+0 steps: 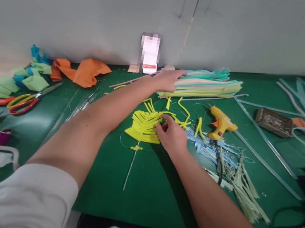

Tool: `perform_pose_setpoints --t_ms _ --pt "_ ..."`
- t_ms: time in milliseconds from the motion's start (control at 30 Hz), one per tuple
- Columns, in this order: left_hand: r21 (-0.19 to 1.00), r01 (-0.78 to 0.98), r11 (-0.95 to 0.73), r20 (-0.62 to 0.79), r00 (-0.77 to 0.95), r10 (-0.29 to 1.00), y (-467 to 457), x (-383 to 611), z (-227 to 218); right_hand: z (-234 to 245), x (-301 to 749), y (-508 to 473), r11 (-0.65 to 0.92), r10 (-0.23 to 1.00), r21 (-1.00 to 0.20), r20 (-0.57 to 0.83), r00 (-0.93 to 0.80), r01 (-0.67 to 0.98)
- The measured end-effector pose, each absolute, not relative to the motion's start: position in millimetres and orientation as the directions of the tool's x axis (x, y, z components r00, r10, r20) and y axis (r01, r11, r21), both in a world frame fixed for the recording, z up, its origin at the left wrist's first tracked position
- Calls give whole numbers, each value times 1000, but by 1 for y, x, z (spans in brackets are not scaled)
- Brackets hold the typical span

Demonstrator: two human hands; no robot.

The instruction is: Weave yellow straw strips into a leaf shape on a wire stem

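My left hand (169,79) reaches far across the green table (156,193) and rests on the near end of a stack of long pastel strips (207,85); its fingers curl over the stack's end. My right hand (171,135) lies on a fan of bright yellow strips (144,125), fingers bent and pressing their right side. A thin white stick (130,169) runs from the yellow fan toward me. Loose yellow strip pieces (183,115) lie just beyond the right hand.
A yellow glue gun (221,123) lies right of the yellow strips, above a pile of pale blue and cream fringe pieces (233,171). Red-and-yellow scissors (26,101), green folded paper (13,83) and orange paper (86,71) sit at left. Long clear strips (265,143) and a small tray (274,121) lie right.
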State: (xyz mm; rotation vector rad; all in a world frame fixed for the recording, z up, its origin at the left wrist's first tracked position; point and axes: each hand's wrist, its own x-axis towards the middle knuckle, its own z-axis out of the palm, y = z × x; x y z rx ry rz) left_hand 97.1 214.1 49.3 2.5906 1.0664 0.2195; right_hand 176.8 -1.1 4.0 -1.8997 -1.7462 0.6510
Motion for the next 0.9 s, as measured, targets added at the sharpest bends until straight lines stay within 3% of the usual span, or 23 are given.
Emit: perform_pose_setpoints --t_ms 100,200,333,567,700,900 --pt "263 617 -741 90 749 656 209 95 42 2 177 -1 -62 997 -630 -10 72 774" --pt "223 648 -728 54 738 673 205 94 36 1 178 -1 -48 998 -629 0 61 776" --pt "213 710 -671 7 686 728 206 91 34 1 178 -1 -43 998 -636 2 58 771" --pt "248 671 -699 57 710 702 214 89 31 2 177 0 -53 998 -631 -9 61 774" --pt "279 699 -659 -19 690 724 213 94 33 3 178 -1 -54 998 -639 -14 58 768" --pt "182 716 -674 -140 697 703 202 100 51 4 177 -1 -70 997 -644 -22 72 762"
